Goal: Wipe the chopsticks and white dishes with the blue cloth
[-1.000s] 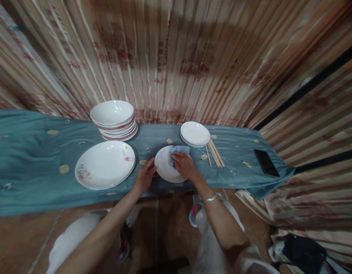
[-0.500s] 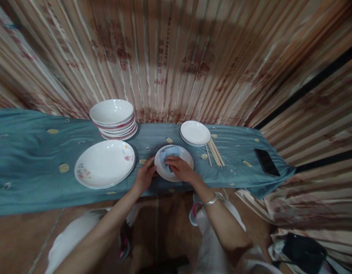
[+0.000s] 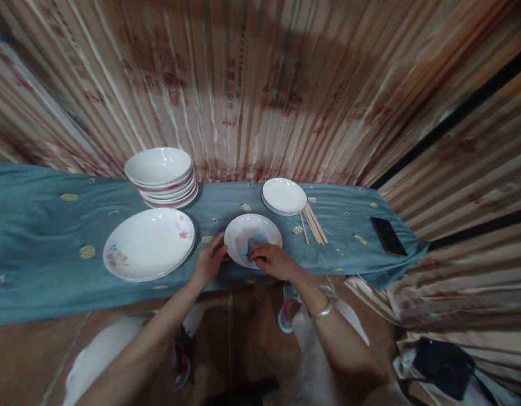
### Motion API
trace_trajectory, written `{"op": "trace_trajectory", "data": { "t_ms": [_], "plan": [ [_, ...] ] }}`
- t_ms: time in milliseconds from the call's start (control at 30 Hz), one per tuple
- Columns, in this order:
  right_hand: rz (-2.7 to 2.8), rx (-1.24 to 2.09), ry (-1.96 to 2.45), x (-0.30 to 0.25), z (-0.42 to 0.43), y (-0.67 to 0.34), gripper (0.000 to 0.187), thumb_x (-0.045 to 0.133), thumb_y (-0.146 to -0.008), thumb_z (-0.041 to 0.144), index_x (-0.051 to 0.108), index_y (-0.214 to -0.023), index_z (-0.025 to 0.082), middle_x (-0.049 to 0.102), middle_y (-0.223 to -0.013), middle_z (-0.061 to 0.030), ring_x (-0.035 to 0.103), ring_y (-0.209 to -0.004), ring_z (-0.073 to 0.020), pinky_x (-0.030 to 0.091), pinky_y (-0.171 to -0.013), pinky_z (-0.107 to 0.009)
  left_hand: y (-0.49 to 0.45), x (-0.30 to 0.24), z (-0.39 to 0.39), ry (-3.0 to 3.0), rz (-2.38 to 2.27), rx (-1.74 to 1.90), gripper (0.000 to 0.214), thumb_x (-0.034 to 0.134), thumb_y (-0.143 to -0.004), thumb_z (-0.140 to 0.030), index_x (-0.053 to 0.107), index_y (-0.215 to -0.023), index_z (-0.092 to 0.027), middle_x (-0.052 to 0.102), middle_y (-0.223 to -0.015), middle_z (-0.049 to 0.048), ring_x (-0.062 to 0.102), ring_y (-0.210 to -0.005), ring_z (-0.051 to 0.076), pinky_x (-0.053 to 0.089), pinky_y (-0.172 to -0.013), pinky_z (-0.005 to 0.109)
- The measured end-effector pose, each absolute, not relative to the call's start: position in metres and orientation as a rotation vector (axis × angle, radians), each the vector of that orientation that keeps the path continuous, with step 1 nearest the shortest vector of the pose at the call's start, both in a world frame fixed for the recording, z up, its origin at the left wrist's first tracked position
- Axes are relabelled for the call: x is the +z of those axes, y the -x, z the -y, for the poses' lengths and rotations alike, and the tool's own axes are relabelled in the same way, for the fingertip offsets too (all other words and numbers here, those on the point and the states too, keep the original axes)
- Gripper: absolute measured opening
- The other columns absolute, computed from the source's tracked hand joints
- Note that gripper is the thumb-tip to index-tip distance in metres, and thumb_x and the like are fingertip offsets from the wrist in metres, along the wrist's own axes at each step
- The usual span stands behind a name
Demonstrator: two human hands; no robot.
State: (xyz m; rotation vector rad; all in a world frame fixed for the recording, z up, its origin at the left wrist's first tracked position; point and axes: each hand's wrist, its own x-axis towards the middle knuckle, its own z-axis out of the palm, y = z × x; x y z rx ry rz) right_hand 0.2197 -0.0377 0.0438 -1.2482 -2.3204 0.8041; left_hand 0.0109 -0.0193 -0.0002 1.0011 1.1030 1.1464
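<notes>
A white plate (image 3: 235,230) lies near the front edge of the cloth-covered table, below the middle of the view. My left hand (image 3: 210,258) grips its left rim, the thumb and fingers closed at the edge. Pressed to the plate's inner surface is a crumpled blue cloth (image 3: 252,242), bunched under the fingers of my right hand (image 3: 274,260). Those fingers are closed on the cloth and partly hide it. A silvery bracelet (image 3: 322,310) circles my right wrist.
To the left are large oval plates (image 3: 148,245) with floral decoration, and behind them stacked bowls (image 3: 159,169). Small plates (image 3: 285,195) stand behind on the right, beside several wooden chopsticks (image 3: 314,224). A black phone (image 3: 388,235) lies at the table's right end. Pleated curtains (image 3: 243,101) hang behind.
My right hand has moved the blue cloth from the plate's upper left toward its lower middle, nearer to me. My left hand stays on the rim. The view has shifted slightly.
</notes>
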Motion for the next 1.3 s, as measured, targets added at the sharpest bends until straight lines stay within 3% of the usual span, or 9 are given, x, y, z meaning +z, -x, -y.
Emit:
{"op": "trace_trajectory", "data": {
  "t_ms": [333, 500, 767, 1033, 1300],
  "plan": [
    [2.41, 0.431, 1.689, 0.067, 0.056, -0.226, 0.02, 0.05, -0.081, 0.01, 0.069, -0.084, 0.014, 0.071, -0.089, -0.008, 0.061, -0.091, -0.0214, 0.045, -0.087, -0.032, -0.011, 0.0, 0.019, -1.022, -1.098, 1.163, 0.064, 0.072, -0.063, -0.044, 0.06, -0.121, -0.017, 0.069, -0.109, 0.0105, 0.065, -0.089, 0.025, 0.057, -0.065, 0.034],
    [2.414, 0.183, 1.81, 0.063, 0.05, -0.226, 0.018, 0.05, -0.081, 0.009, 0.067, -0.082, 0.013, 0.07, -0.088, -0.0089, 0.062, -0.089, -0.0206, 0.043, -0.092, -0.032, -0.012, 0.002, 0.019, -1.006, -1.1, 1.169, 0.065, 0.073, -0.063, -0.043, 0.06, -0.121, -0.017, 0.07, -0.107, 0.0104, 0.065, -0.086, 0.024, 0.057, -0.064, 0.033],
    [2.317, 0.06, 1.762, 0.044, 0.03, -0.229, 0.021, 0.047, -0.084, 0.007, 0.066, -0.089, 0.014, 0.069, -0.103, -0.0104, 0.061, -0.101, -0.0203, 0.043, -0.097, -0.033, -0.011, -0.001, 0.019, -0.984, -1.101, 1.169, 0.062, 0.072, -0.063, -0.041, 0.062, -0.119, -0.018, 0.068, -0.113, 0.01, 0.065, -0.085, 0.023, 0.057, -0.065, 0.035],
    [2.128, 0.004, 1.814, 0.027, 0.006, -0.219, 0.043, 0.042, -0.087, 0.009, 0.049, -0.13, 0.007, 0.054, -0.135, -0.0179, 0.051, -0.124, -0.0234, 0.041, -0.104, -0.035, -0.011, -0.003, 0.018, -0.961, -1.105, 1.167, 0.059, 0.069, -0.065, -0.037, 0.061, -0.12, -0.017, 0.066, -0.117, 0.0112, 0.064, -0.091, 0.025, 0.056, -0.064, 0.035],
    [2.037, 0.172, 1.73, 0.022, -0.013, -0.207, 0.05, 0.043, -0.087, 0.012, 0.043, -0.136, 0.005, 0.046, -0.142, -0.0174, 0.041, -0.134, -0.0227, 0.035, -0.111, -0.035, -0.01, -0.001, 0.02, -0.976, -1.109, 1.144, 0.058, 0.068, -0.067, -0.037, 0.06, -0.121, -0.017, 0.07, -0.105, 0.0089, 0.065, -0.082, 0.023, 0.057, -0.066, 0.037]
  ]
}}
